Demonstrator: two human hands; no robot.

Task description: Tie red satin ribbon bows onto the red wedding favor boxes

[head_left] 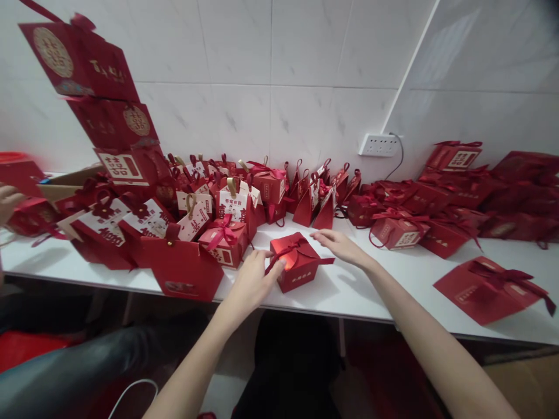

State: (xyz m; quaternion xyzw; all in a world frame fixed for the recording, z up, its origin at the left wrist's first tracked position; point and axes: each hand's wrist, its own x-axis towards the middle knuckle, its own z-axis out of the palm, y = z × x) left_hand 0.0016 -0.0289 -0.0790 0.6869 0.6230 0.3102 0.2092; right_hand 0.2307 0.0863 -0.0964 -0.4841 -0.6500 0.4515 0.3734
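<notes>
A red gift box (pixel 297 270) with gold lettering stands on the white table in front of me, a dark red ribbon (pixel 293 245) tied in a bow over its folded top. My left hand (pixel 255 276) is at the box's left side, thumb and forefinger apart beside a ribbon end. Whether those fingertips touch the ribbon is hard to make out. To the right of the box, my right hand (pixel 340 245) is open with its fingers stretched towards the box. The other ribbon tail (pixel 326 261) sticks out below that hand, apart from it.
Left of the box are several red gift bags (pixel 186 265) and a smaller ribboned box (pixel 225 240). Stacked boxes (pixel 94 64) rise at the left. More ribboned boxes (pixel 445 235) pile up on the right; one (pixel 489 291) lies near the edge. Another person's hand (pixel 7 202) shows far left.
</notes>
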